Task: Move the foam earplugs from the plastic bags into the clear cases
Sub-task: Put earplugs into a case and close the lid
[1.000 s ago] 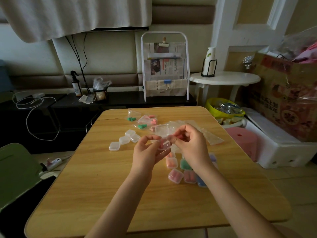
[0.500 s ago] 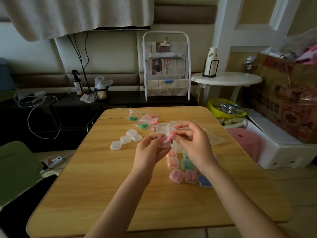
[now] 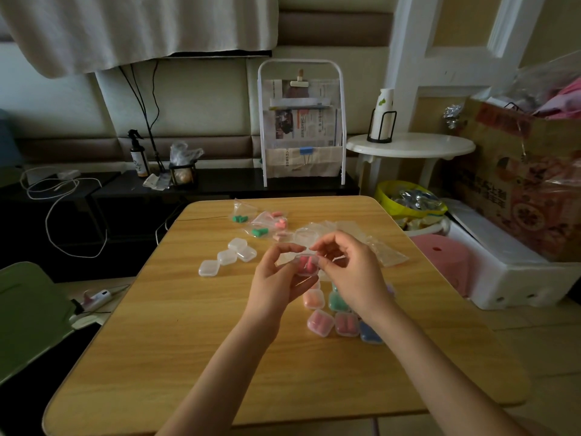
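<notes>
Holding a small clear case [image 3: 306,265] above the wooden desk [image 3: 176,335], the left hand [image 3: 276,278] pinches it from the left side while the right hand [image 3: 349,272] pinches it at its right edge with thumb and fingertips. Pink foam earplugs [image 3: 305,263] lie inside this case, whose lid [image 3: 305,236] stands open behind the fingers. Just below the hands, filled cases [image 3: 320,322] sit together on the desk, holding pink, green and blue earplugs; some are partly hidden by the right wrist. To the left, four empty cases [image 3: 231,255] lie in a loose cluster. Farther back, plastic bags [image 3: 267,223] with green and pink earplugs rest near the desk's far edge, and flattened clear bags [image 3: 383,250] lie to the right of the hands.
</notes>
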A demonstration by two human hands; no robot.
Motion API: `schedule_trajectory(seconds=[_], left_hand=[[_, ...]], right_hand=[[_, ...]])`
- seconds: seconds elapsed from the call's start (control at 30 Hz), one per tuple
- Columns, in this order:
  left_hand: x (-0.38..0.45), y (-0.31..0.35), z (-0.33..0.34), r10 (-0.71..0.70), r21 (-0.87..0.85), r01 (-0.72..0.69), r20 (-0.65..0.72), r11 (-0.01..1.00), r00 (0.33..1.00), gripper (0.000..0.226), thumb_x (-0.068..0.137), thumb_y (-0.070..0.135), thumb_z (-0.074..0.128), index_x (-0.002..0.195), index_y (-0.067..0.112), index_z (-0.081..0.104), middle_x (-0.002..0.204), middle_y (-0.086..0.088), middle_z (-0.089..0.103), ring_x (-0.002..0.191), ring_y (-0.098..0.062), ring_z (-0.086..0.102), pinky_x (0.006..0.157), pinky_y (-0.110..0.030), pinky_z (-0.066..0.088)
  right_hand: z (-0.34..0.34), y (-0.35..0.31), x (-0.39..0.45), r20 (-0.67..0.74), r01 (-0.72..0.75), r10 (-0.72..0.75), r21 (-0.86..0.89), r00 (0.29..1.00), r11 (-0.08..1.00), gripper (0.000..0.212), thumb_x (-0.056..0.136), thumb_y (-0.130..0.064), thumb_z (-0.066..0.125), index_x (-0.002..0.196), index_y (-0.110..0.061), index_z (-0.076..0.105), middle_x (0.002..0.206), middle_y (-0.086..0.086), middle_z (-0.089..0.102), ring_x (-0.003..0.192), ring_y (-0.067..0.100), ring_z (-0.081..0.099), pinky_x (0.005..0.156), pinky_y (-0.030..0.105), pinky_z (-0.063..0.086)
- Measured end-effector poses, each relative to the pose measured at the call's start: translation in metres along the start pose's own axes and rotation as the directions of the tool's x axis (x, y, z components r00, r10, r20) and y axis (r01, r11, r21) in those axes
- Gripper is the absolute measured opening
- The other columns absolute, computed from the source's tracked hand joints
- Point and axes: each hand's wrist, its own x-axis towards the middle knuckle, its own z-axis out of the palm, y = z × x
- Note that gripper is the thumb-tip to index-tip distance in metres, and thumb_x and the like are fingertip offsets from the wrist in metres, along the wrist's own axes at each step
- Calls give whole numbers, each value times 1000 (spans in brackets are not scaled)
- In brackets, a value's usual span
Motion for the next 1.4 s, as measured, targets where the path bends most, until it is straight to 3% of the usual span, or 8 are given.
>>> schedule_trajectory(seconds=[0.27,0.4,0.5,0.6,0.83,1.0,1.23,1.4], left_hand=[[0,2,-1,-25,-26,24,-14,999,1000,11,95,0,49,95,8,56,88,-16,73,88,-25,71,79,-34,58],[-1,3,0,-44,-25,44,-6,999,999,9,95,-1,48,101,6,51,86,-15,73,86,-24,72,84,-38,56],[-1,3,1,-53,-24,53,6,998,999,15,95,2,50,109,7,51,92,-17,73,89,-26,71,83,-38,56],[-1,3,1,-74,-72,74,4,995,997,14,97,5,47,110,4,50,91,-17,71,91,-28,71,83,-37,58],[1,6,-1,-149,-186,149,15,971,989,22,101,13,42,118,-1,45,85,-21,70,80,-30,70,76,-39,59],[0,5,-1,-187,-141,186,5,972,982,29,100,15,45,126,2,44,87,-22,72,74,-28,72,61,-33,60],[2,5,-5,-172,20,171,73,985,982,27,99,21,48,119,4,55,103,-18,71,93,-30,70,82,-37,58],[0,4,-12,-89,112,80,78,990,993,47,75,20,74,117,4,59,101,-14,72,95,-23,70,85,-30,56]], right_hand=[[-2,4,1,-40,12,-12,-7,999,1000,11,89,-6,62,92,-15,67,90,-13,68,89,-5,61,73,9,47],[-4,5,2,-31,0,0,7,1000,1000,28,95,-9,53,118,-22,61,109,-14,60,79,-2,58,59,14,48],[-3,5,1,74,-32,31,19,997,999,35,99,-17,47,132,-27,54,117,-19,56,87,-2,59,67,16,50],[-2,3,0,82,-47,41,64,996,997,32,100,-16,45,128,-27,57,118,-17,58,97,-17,53,74,4,44],[-4,3,1,165,33,-26,-40,986,999,19,92,-23,61,109,-28,67,104,-17,60,95,-6,56,77,8,45],[1,9,-1,193,120,-66,-284,979,951,32,86,-23,68,117,-26,62,109,-17,54,99,-3,50,77,4,36],[-2,12,3,97,78,-66,-131,993,988,15,84,-19,71,99,-17,70,91,-17,65,88,-13,58,76,5,45],[-4,11,3,241,-35,60,-107,969,994,36,89,-25,64,124,-31,61,120,-17,62,111,0,55,96,21,47]])
